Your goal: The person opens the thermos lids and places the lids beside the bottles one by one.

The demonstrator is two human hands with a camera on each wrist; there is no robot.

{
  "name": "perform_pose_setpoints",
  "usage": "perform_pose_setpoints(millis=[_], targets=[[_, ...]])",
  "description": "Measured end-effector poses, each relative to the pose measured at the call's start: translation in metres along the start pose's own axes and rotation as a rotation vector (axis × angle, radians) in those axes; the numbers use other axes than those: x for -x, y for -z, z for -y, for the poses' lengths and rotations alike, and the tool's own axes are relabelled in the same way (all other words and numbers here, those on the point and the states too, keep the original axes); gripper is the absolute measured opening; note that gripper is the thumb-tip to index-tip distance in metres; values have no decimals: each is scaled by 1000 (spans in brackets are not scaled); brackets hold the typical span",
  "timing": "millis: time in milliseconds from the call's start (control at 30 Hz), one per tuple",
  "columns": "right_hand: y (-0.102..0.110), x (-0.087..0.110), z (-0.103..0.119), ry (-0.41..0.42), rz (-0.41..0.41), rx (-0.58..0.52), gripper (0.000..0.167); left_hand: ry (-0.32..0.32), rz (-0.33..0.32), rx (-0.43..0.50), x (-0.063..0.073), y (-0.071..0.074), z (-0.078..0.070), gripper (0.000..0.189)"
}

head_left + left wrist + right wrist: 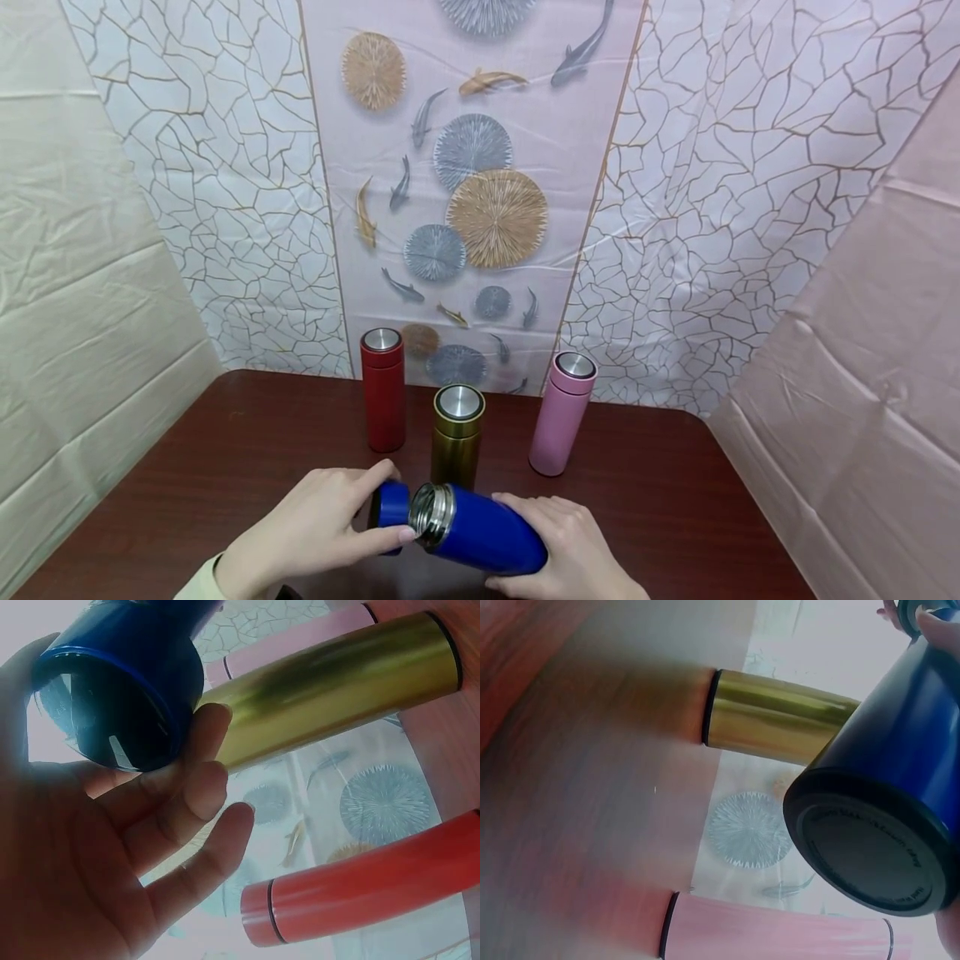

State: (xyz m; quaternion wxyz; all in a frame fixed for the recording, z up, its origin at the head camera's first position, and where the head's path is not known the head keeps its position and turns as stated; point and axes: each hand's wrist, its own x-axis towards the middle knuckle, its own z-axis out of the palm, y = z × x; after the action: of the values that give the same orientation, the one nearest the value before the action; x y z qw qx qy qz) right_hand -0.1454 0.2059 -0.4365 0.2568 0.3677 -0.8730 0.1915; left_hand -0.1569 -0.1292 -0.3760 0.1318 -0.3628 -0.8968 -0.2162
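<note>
Nearest the camera, at the lower edge of the head view, the left hand point(322, 521) pinches a blue cap point(393, 507) between thumb and index finger, while in the left wrist view its other fingers lie loosely bent beneath it. Facing it, the right hand point(562, 542) is curled round the body of a blue bottle point(487, 533), with fingers over the far side and the thumb on the near side. That bottle lies aslant between the two hands, its bare steel neck point(438, 518) turned toward the left fingertips and its dark base point(866, 844) toward the right palm. Cap and mouth are right beside each other; whether the rims touch, or the left thumb tip touches the neck, I cannot tell. Just beyond the fingertips stands a gold bottle point(457, 442), partly hidden by the blue one; farther out, a red bottle point(384, 404) is past the left fingers and a pink bottle point(561, 421) past the right ones, all three capped and standing on the dark table point(675, 500). My reading is that the step in hand is at the joint between cap and neck, though one moment cannot settle whether they are being parted or joined. Either way, the next move seems to call for a steady right grip and a left pinch that keeps the cap square to the mouth, clear of the gold bottle
</note>
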Motion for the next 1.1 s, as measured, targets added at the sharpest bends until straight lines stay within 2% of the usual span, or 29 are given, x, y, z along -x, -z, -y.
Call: perform_pose_setpoints(millis=[200,400,500,767,933,1100], targets=[[3,0,-1,-18,-1,12,82,-4,-48,38,1,4,4,41],[3,-1,-1,-24,-2,1,82,59,1,201,1,15,9,44],[3,0,-1,-28,-3,-4,81,80,-6,234,0,20,12,49],[2,0,-3,-13,-16,3,80,66,-174,107,-3,29,16,64],[2,0,-4,-7,-24,0,81,94,-209,114,-4,35,15,66],[1,-1,-6,1,-27,0,82,97,-243,126,-6,35,18,68]])
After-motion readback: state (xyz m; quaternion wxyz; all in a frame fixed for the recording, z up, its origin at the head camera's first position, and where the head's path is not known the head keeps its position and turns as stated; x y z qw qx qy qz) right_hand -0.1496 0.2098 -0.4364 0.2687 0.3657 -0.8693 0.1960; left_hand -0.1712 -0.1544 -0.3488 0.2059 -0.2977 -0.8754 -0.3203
